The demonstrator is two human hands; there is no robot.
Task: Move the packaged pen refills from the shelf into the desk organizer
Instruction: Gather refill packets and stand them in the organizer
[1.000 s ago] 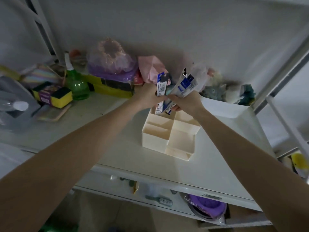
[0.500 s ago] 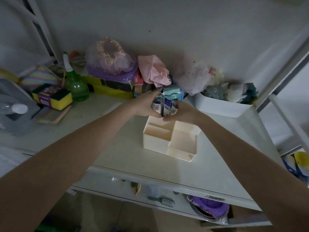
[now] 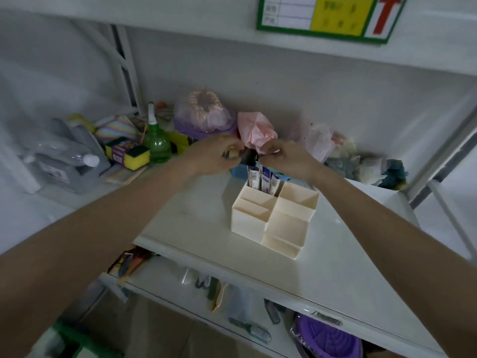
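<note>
The cream desk organizer (image 3: 273, 218) stands on the white shelf top (image 3: 196, 218). Several blue-and-white packaged pen refills (image 3: 262, 180) stand upright in its back left compartment, tops sticking out. My left hand (image 3: 214, 157) and my right hand (image 3: 287, 159) hover just above and behind the packs, fingertips close together and loosely curled. Neither hand touches the packs, and I see nothing held in either. The other compartments look empty.
A blue basket (image 3: 237, 171) sits right behind the organizer. Along the wall are a green spray bottle (image 3: 157, 146), a sponge pack (image 3: 127, 153), pink cloth (image 3: 254, 133) and a white bin of soft toys (image 3: 361, 167). The lower shelf holds a hairbrush (image 3: 254, 332) and a purple basket (image 3: 327, 341).
The refill packs went from my hands down into the organizer's back left compartment. Both hands let go and rose slightly above them. My view tilted up.
</note>
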